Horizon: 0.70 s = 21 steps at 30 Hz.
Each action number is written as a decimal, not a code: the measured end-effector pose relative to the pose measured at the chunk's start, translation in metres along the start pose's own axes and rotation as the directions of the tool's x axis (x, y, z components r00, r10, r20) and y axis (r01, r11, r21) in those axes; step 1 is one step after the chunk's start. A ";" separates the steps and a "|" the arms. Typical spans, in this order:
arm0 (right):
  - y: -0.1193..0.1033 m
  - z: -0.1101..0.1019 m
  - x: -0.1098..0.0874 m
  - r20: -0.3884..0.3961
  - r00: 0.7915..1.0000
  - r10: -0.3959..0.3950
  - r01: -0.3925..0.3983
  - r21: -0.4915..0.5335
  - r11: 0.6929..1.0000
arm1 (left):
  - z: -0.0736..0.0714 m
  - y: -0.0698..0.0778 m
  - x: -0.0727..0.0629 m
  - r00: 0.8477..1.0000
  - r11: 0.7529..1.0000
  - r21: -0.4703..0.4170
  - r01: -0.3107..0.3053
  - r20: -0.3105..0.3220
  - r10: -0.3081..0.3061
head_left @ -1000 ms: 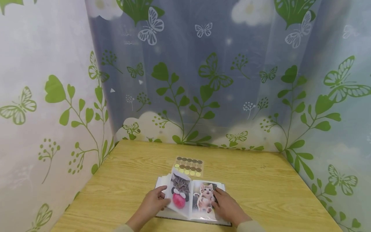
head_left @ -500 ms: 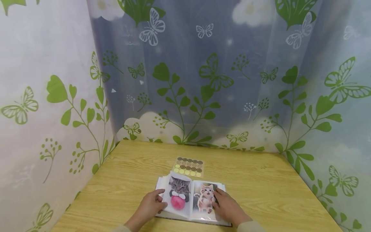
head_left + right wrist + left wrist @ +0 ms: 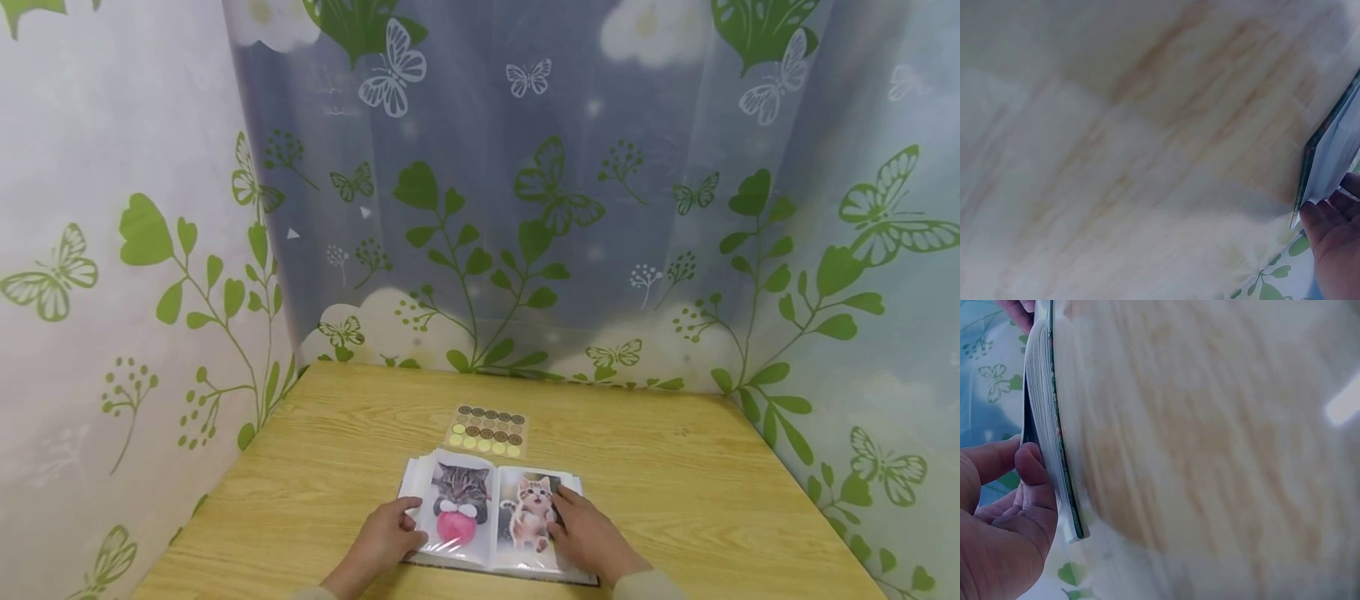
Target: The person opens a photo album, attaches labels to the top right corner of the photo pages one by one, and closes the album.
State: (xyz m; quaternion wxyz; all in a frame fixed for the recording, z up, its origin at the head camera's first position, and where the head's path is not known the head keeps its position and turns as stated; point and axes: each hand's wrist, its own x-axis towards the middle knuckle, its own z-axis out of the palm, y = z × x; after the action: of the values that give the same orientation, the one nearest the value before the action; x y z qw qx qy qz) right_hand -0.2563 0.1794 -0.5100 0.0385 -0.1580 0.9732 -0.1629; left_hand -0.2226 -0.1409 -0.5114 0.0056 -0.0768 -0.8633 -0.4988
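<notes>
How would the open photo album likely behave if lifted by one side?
The photo album would probably fold along the middle, since it lies open in two halves. Its left cover should stay stiff, showing a straight edge. The pages look thin and glossy, so they may flop and feel slick.

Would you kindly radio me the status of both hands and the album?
Left hand at left edge of album, right hand on its right side. Album open on table. Sheet of circles beyond it, seemingly not in the way.
</notes>
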 end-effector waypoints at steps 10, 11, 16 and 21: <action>-0.001 -0.003 0.001 0.019 1.000 0.019 -0.019 0.006 1.000 | 0.000 0.003 0.000 1.000 0.997 0.076 -0.025 -0.012 0.026; -0.001 -0.003 0.001 0.022 0.999 0.023 -0.023 0.007 1.000 | 0.000 0.003 0.000 0.999 0.996 0.079 -0.029 -0.012 0.030; 0.000 -0.003 0.003 0.032 0.999 0.036 -0.036 0.017 0.999 | 0.000 0.005 0.000 0.999 0.994 0.101 -0.038 -0.008 0.039; 0.001 -0.002 0.004 0.039 0.998 0.053 -0.054 0.014 0.998 | -0.001 0.006 0.001 0.999 0.986 0.160 -0.047 -0.002 0.048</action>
State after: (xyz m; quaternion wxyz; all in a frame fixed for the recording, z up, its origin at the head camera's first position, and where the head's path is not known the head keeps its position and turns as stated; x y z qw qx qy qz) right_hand -0.2604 0.1794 -0.5081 0.0626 -0.1348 0.9748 -0.1662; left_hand -0.2225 -0.1386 -0.5054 0.0262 -0.0949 -0.8985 -0.4277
